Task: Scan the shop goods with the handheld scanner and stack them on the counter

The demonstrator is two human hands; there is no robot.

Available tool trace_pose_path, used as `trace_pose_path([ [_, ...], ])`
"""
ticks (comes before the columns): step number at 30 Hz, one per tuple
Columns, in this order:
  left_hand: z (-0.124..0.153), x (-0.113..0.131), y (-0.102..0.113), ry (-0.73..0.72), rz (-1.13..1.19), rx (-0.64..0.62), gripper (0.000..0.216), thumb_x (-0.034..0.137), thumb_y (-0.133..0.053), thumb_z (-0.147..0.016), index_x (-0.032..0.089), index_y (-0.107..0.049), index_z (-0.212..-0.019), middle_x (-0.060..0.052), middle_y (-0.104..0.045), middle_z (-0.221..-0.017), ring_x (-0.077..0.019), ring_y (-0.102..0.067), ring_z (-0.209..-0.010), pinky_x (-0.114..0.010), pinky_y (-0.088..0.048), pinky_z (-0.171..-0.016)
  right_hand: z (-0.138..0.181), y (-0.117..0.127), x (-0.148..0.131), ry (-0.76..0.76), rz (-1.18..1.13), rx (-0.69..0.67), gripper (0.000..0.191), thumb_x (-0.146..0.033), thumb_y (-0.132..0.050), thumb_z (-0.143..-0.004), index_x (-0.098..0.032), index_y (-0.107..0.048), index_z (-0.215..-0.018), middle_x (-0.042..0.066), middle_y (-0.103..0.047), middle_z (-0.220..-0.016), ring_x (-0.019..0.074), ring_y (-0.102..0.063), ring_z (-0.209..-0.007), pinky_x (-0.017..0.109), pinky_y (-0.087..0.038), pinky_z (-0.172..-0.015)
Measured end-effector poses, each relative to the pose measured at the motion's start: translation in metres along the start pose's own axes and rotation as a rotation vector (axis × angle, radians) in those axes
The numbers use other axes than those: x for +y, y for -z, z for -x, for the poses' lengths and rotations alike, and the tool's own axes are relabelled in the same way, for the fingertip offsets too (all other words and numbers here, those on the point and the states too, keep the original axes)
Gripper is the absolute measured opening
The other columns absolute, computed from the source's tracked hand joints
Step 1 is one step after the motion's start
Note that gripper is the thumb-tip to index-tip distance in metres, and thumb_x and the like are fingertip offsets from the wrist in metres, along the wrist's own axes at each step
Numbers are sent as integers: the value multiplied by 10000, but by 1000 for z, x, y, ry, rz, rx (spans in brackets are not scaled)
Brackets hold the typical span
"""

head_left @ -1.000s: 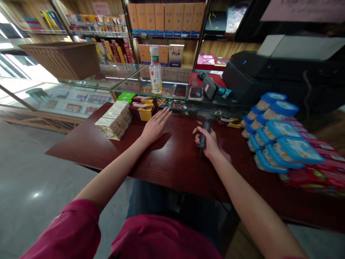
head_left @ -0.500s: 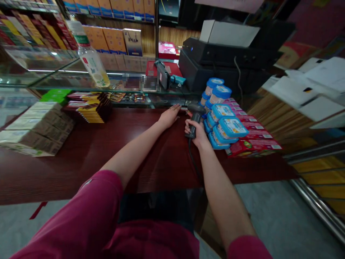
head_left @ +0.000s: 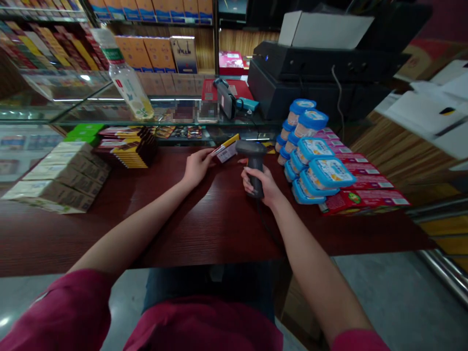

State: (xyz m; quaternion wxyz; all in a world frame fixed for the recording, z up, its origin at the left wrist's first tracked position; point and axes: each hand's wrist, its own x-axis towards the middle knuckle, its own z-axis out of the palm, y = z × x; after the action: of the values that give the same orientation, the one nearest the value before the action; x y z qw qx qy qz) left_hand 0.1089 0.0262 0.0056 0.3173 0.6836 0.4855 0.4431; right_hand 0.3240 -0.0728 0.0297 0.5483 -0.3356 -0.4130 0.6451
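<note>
My right hand [head_left: 262, 184] is wrapped round the handle of a grey barcode scanner [head_left: 252, 157], held upright just above the dark red counter [head_left: 204, 219], its cable trailing toward me. My left hand [head_left: 197, 165] pinches a thin flat pack [head_left: 227, 149] with a yellow edge and a white label, tilted up right in front of the scanner's head. Both arms reach forward from red sleeves.
Blue-lidded tubs [head_left: 310, 161] lie on red packs [head_left: 361, 195] at the right. Stacks of flat packs [head_left: 131, 146] and pale boxes [head_left: 62, 175] stand at the left. Behind runs a glass case with a bottle [head_left: 126, 83], a card terminal [head_left: 226, 100] and a black printer [head_left: 314, 73].
My left hand lay flat near the glass case; now it holds a flat pack lifted up to the scanner. The scanner has risen and drawn back a little with my right hand.
</note>
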Motion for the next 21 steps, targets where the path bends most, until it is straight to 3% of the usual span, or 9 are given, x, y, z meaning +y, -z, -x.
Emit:
trace_pose_path([
  [3, 15, -19, 23, 181, 333, -6, 336, 344, -698, -961, 125, -757, -1208, -113, -814, -1099, -221, -795, -880, -393, -664, -882, 7, -19, 8, -101, 97, -106, 455, -402, -811, -797, -206, -596, -1147, -89, -554, -621, 69, -421, -388, 218, -286, -376],
  [6, 21, -29, 26, 204, 502, 10, 349, 351, -751, -915, 119, -765, -1175, -109, -812, -1082, -213, -794, -909, -376, -664, -894, 10, -29, 13, -147, 181, -142, 448, -407, -817, -806, -200, -588, -1131, -85, -562, -615, 73, -439, -389, 214, -305, -372],
  [12, 20, -27, 21, 169, 440, 18, 324, 303, -721, -910, 124, -779, -1172, -108, -811, -1089, -230, -787, -927, -350, -660, -838, 13, -35, 16, -114, 258, -132, 404, -435, -799, -835, -212, -581, -1092, -86, -552, -615, 73, -432, -383, 209, -324, -358],
  [21, 22, -19, 25, 153, 411, 37, 320, 188, -614, -923, 110, -768, -1192, -114, -802, -1180, -240, -769, -1057, -337, -627, -910, 15, -42, 18, -87, 280, -91, 403, -443, -820, -811, -211, -608, -1062, -86, -544, -613, 69, -420, -379, 208, -309, -355],
])
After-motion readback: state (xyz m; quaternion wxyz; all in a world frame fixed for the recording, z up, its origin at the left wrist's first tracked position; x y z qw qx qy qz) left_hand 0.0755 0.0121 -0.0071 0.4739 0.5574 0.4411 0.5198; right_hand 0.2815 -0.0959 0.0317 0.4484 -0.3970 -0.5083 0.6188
